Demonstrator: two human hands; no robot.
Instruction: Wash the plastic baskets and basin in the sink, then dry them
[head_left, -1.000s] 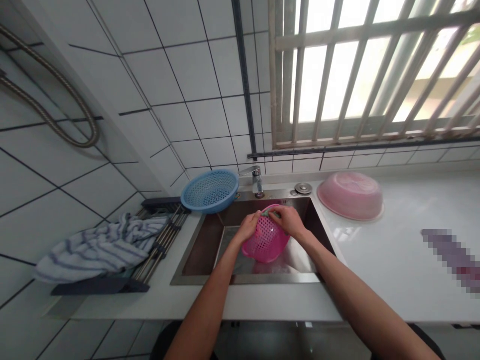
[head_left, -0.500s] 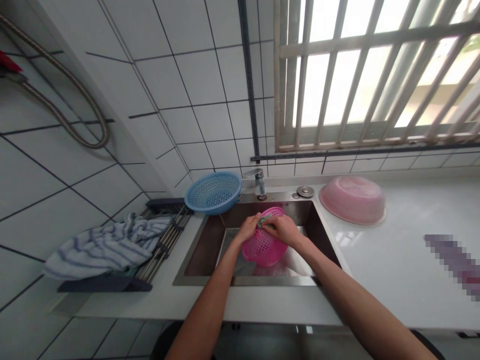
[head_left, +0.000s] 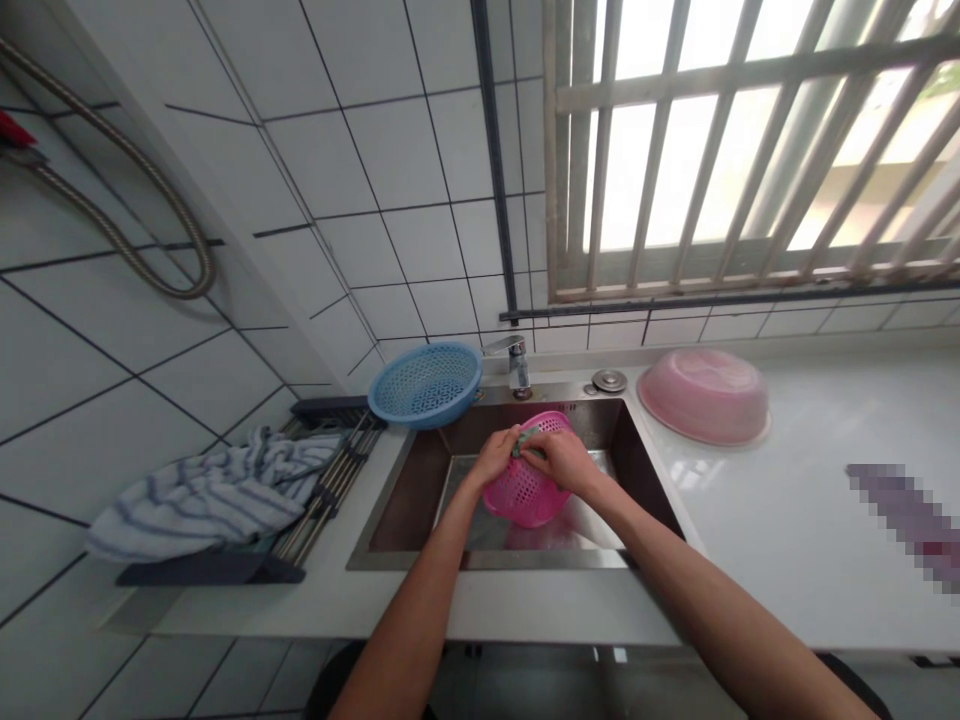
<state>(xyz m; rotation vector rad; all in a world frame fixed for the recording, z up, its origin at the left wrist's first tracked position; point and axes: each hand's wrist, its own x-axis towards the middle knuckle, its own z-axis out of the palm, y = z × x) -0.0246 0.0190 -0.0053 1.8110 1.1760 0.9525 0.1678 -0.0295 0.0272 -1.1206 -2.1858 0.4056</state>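
Note:
A bright pink perforated plastic basket [head_left: 523,495] is held tilted above the steel sink [head_left: 405,500]. My left hand [head_left: 495,457] grips its left rim with fingers curled. My right hand [head_left: 559,457] is closed on a small green scrubbing pad [head_left: 523,440] pressed against the basket's upper rim. Both hands meet at the top of the basket.
A blue perforated basket [head_left: 425,382] rests at the sink's back left corner beside the tap [head_left: 513,358]. An upturned pink basin [head_left: 705,394] lies on the white counter to the right. A striped towel [head_left: 202,490] covers a drying rack on the left.
My right hand with the pad has slid leftward along the basket's rim toward my left hand. The basket has turned slightly and sits a little further left.

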